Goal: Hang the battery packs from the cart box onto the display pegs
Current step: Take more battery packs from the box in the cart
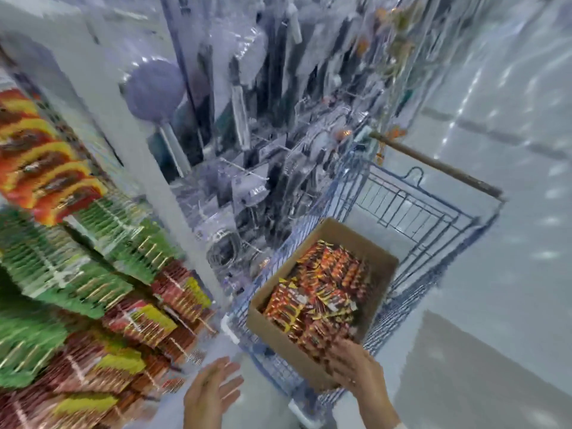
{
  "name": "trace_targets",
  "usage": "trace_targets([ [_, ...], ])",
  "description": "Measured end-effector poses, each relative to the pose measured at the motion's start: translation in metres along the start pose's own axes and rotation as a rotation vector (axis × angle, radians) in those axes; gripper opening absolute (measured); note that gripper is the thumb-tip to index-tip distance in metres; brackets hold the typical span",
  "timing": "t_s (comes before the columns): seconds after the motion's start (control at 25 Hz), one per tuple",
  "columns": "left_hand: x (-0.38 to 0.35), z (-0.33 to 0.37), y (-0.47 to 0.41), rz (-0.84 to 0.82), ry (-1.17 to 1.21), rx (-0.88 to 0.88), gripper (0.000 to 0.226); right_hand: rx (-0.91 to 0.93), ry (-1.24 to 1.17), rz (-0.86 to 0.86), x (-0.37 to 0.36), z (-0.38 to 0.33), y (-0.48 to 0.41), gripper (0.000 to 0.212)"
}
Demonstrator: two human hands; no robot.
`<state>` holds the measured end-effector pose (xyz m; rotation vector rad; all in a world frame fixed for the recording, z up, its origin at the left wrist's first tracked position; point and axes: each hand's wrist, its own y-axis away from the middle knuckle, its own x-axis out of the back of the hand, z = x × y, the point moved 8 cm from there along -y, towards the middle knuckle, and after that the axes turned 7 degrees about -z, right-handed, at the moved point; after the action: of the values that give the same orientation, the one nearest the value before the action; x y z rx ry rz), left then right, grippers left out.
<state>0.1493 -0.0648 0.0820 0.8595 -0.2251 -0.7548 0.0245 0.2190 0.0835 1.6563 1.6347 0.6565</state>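
Head view: right hand (356, 371) is reaching among battery packs (325, 292) in the cardboard box (272, 332), and I cannot tell its grasp. Left hand (210, 394) is hovering with fingers released. The next move is probably pinching one pack.

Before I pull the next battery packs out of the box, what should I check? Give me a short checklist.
1. Cardboard box sits open in the cart: ok.
2. Battery packs in the box: ok, plenty.
3. Left hand free, fingers straight, holding nothing: ok.
4. Right hand over the packs at the box's near corner, grip on a pack: cannot tell, blurred.
5. Free peg among the hung packs on the display: cannot tell, blurred.
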Motion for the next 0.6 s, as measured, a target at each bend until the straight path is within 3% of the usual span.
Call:
trace_targets([
  [0.2, -0.082, -0.017, -0.046, 0.026, -0.039, 0.127, 0.021, -0.080, -0.060, -0.002, 0.052, -0.027, -0.051, 0.025],
  [0.4, -0.162, -0.005, -0.069, -0.041, -0.188, 0.049, 0.020, -0.073, -0.079, 0.002, 0.074, -0.058, -0.086, 0.024],
  [0.6, -0.240, 0.003, -0.141, -0.120, -0.331, 0.100, 0.028, -0.118, -0.159, 0.060, 0.074, -0.065, -0.119, 0.025],
])
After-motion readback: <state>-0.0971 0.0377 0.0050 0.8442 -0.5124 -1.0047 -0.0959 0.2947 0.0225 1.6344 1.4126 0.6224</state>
